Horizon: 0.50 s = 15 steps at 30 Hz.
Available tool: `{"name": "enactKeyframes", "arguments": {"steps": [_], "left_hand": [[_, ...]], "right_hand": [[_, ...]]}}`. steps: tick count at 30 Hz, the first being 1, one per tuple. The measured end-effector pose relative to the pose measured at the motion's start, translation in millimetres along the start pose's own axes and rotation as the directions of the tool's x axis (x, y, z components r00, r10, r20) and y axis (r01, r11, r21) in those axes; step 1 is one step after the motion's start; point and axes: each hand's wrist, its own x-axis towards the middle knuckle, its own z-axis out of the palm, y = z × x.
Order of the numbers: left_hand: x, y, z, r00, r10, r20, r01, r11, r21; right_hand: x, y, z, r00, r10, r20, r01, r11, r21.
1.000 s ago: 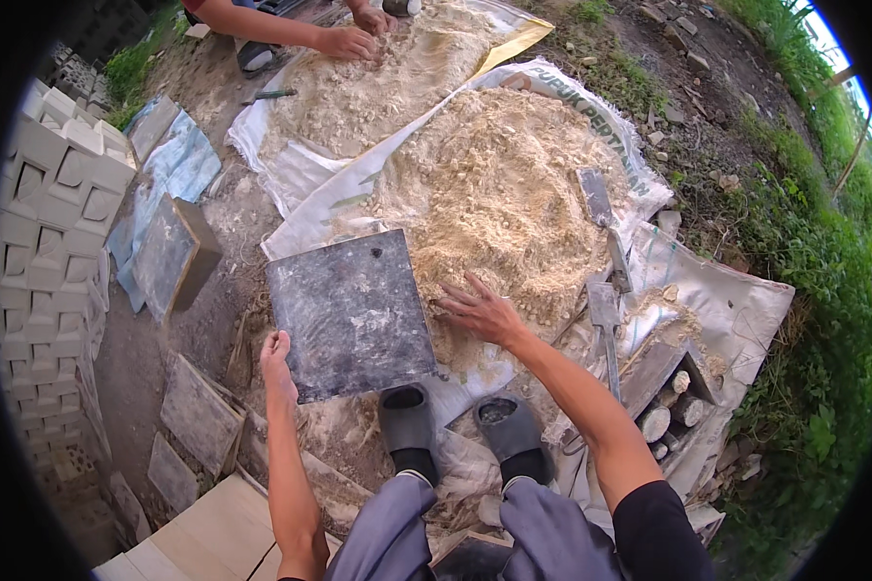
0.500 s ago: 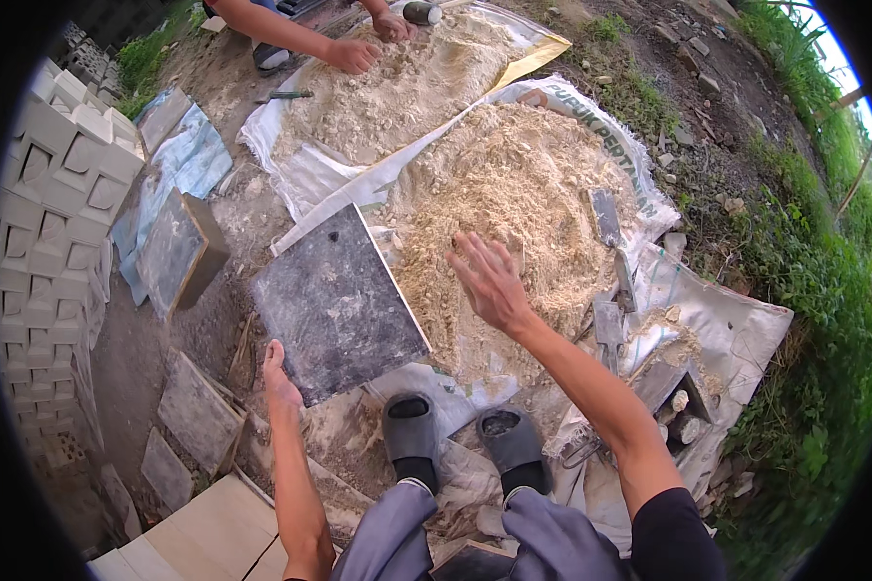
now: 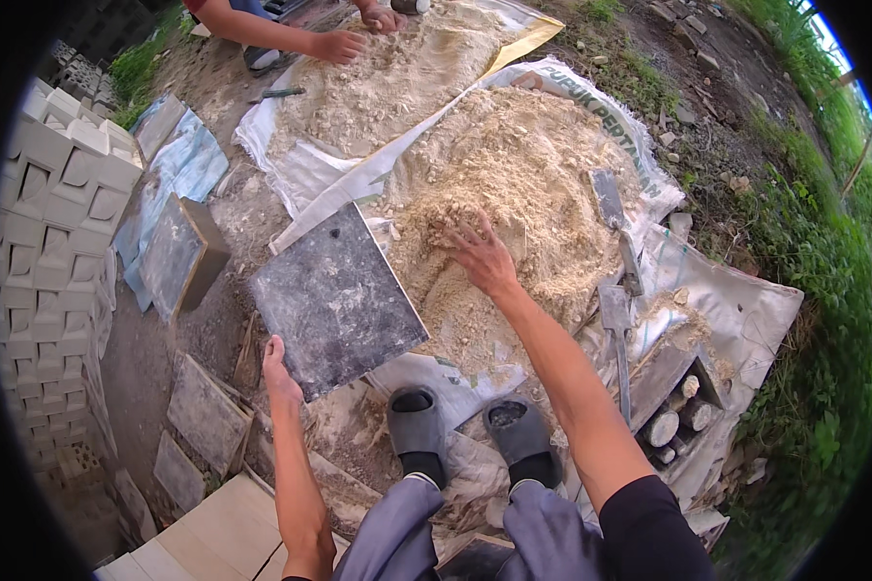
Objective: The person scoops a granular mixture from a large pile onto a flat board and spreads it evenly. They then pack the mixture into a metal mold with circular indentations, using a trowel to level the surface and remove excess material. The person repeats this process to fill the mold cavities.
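My left hand (image 3: 281,373) grips the lower left corner of a dark square board (image 3: 337,300), its face smeared with pale dust. The board is tilted, with its right edge beside a heap of pale yellowish, crumbly powder (image 3: 543,165) on a white woven sack (image 3: 635,155). My right hand (image 3: 482,257) is at the heap's left part, fingers spread with the tips in or against the powder. A smooth furrow shows just below that hand. Flat metal trowel-like tools (image 3: 607,198) lie along the heap's right side.
Another person's hands (image 3: 339,45) work at a second powder heap (image 3: 388,97) at the far side. Stacked pale blocks (image 3: 53,232) line the left. Boards (image 3: 208,412) lie lower left. A box of rods (image 3: 683,407) stands lower right. Grass (image 3: 794,349) borders the right.
My right hand has reached lower into the powder, and a furrow now shows below it. The board stays in my left hand. The other person's nearer hand has shifted slightly left.
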Motion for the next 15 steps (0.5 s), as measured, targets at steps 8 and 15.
{"name": "enactKeyframes", "arguments": {"steps": [8, 15], "left_hand": [[-7.3, -41.6, 45.1, 0.999, -0.031, 0.032, 0.026, 0.989, 0.148], [-26.2, -71.9, 101.5, 0.982, 0.188, 0.009, -0.17, 0.867, 0.468]], "right_hand": [[-31.7, 42.5, -30.9, 0.96, 0.191, -0.204, -0.074, 0.879, 0.472], [-119.6, 44.4, -4.6, 0.655, 0.732, -0.189, -0.352, 0.517, 0.781]]}}
